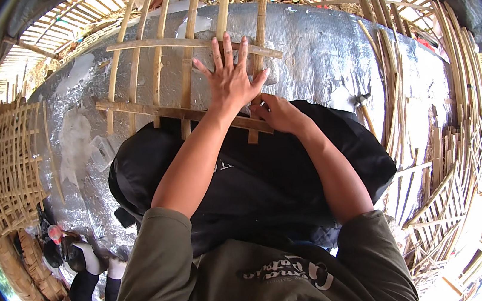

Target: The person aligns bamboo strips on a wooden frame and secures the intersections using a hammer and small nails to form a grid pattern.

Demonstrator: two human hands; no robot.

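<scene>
A ladder-like bamboo lattice made of pale tan split strips: roughly six lengthwise slats crossed by rails, with open gaps between. It extends over a silvery sheet, its near rail reaching across black cloth and slanting down rightward. One short slat end pokes out below that rail.

I can see big, curly white letters on the front of the person's dark green shirt, turned upside down in the head view, with a row of tiny letters close by that are too small to read. A few plain white letters also show on the black cloth over the person's lap, just beside the left forearm, and they are upside down too.
</scene>
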